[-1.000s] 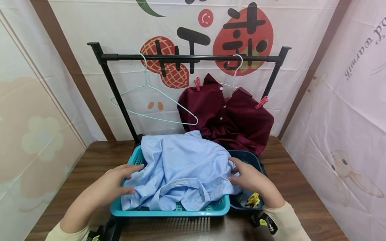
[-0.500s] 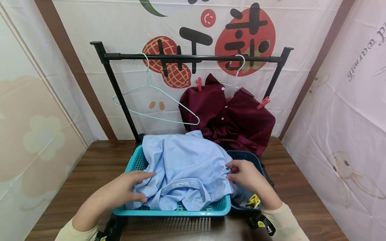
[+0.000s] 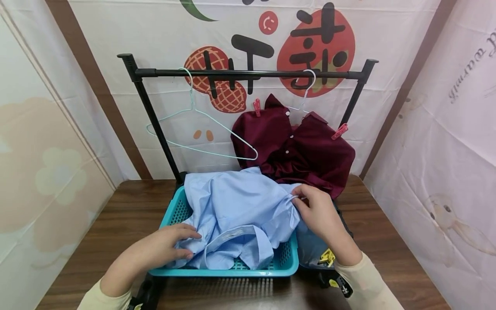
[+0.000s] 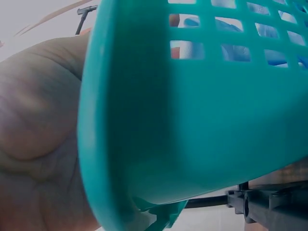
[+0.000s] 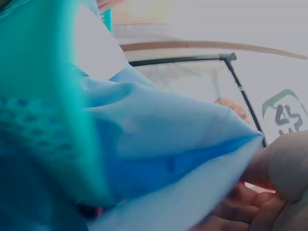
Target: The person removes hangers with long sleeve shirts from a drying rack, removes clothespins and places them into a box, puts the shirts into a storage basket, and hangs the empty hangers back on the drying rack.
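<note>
In the head view a light blue shirt (image 3: 240,193) lies bunched in a teal plastic basket (image 3: 267,273), its collar band toward the front. My right hand (image 3: 319,211) pinches the shirt's right edge and lifts it above the rim; the right wrist view shows the cloth (image 5: 192,125) drawn to a point at the fingers. At the basket's left side my left hand (image 3: 164,243) reaches over the rim, thumb and fingers apart, touching the shirt's left part. The basket wall (image 4: 207,120) hides most of its fingers in the left wrist view.
Behind stands a black rack (image 3: 248,74) with a bare mint hanger (image 3: 205,114). A maroon shirt (image 3: 294,150) hangs beside it, held by pink clothespins (image 3: 339,131). A dark blue basket (image 3: 310,247) with yellow clips (image 3: 327,257) sits right of the teal one.
My right hand has taken hold of the shirt's right edge and raised it up and back. My left hand has moved right and slightly down, over the shirt.
</note>
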